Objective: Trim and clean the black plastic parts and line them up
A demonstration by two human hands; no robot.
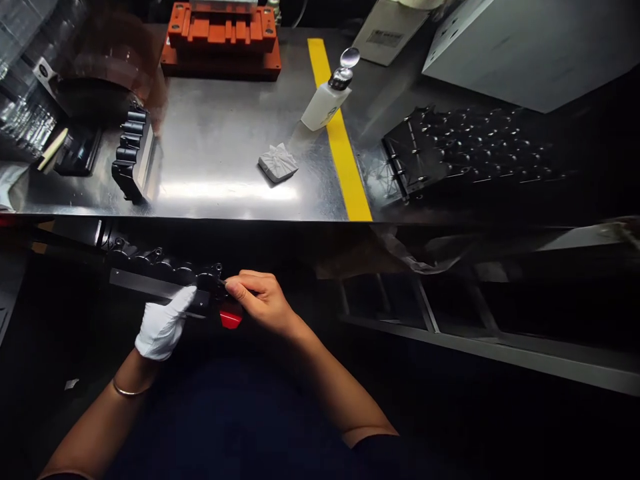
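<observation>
Just below the tabletop edge (215, 207), across a dark gap, the gloved left hand (163, 327) is closed around the black part (153, 283), whose right end the bare right hand (263, 300) pinches.

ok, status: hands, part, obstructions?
Gloved left hand gripping scalloped black part; bare right hand at its right end. Red piece below right hand, attachment unclear. No obstruction visible.

No txt legible. White btl (320, 107) has a small mark (332, 112), unreadable; box (400, 19) behind btl, to its R, has a label (384, 38), print too blurry.
</observation>
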